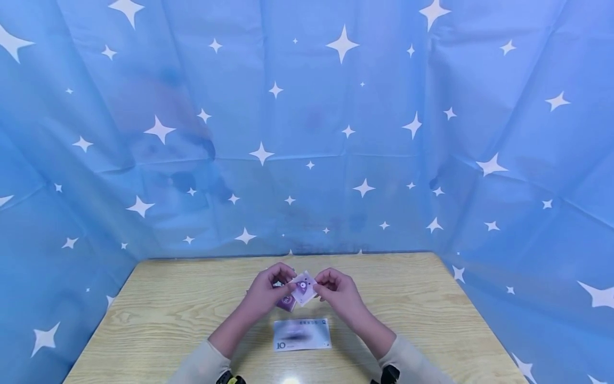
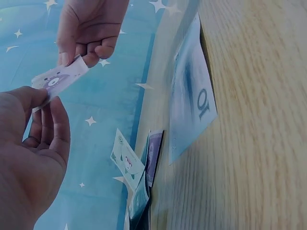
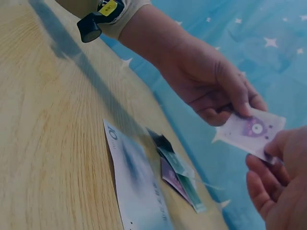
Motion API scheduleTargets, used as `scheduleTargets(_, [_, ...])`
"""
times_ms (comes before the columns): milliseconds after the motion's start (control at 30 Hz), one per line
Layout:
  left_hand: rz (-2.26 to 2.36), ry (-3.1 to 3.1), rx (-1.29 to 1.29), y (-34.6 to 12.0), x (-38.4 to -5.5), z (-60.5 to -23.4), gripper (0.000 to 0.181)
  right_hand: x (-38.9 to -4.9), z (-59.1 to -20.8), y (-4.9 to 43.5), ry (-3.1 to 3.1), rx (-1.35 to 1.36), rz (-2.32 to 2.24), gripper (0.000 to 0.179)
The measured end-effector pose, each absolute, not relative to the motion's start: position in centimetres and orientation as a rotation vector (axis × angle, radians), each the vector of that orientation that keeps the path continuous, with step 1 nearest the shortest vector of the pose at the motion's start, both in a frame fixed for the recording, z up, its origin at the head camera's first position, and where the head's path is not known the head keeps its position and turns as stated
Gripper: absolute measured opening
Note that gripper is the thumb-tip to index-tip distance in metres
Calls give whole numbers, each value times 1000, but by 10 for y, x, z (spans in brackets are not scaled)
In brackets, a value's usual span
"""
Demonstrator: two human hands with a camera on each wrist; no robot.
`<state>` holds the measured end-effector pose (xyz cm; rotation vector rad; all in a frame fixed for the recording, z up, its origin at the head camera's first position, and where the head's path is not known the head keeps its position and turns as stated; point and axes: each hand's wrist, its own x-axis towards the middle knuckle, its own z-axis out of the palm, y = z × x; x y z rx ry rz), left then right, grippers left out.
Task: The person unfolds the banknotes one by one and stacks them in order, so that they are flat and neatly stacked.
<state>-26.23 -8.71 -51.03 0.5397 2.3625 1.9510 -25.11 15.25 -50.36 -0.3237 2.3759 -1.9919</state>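
Left hand (image 1: pixel 264 292): pinches one side of the purple-printed card (image 1: pixel 303 294)
Right hand (image 1: pixel 342 293): pinches the opposite side
Card: raised between both hands — above the table (image 1: pixel 398 314)
Note marked 10 (image 1: pixel 302 335): on the table — folded papers (image 1: pixel 287 303) just beyond it

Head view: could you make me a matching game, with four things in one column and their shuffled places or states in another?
1. Small pale paper piece with purple print
2. Pale blue rectangular paper note
3. Purple-and-green printed papers
4. Blue sheet with white stars

A. Hanging behind the wood-grain table
B. Partly hidden by the left hand
C. Pinched by the left hand and right hand
D. Lying unheld, marked 10

Pairs: 1-C, 2-D, 3-B, 4-A
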Motion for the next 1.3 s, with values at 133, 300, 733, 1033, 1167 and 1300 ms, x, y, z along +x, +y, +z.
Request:
scheduleTargets(133, [1915, 2343, 599, -89, -260, -511, 16, -251, -502, 156, 2421, -340, -1933, 7])
scheduleTargets(300, [1925, 2218, 652, -92, -257, -512, 22, -250, -495, 162, 2450, -490, -1796, 8])
scheduleTargets(733, [1711, 2408, 806, -86, -246, -523, 21, -251, -496, 163, 2556, -718, -1536, 15])
scheduleTargets(1033, [1840, 2424, 715, -86, -247, -527, 21, -241, -498, 160, 2453, -449, -1763, 13])
scheduleTargets(1167, [1858, 2415, 701, -87, -247, -527, 21, -240, -498, 160, 2403, -401, -1819, 12])
scheduleTargets(1300, [1863, 2411, 690, -88, -245, -526, 22, -240, -498, 159, 2410, -405, -1812, 9])
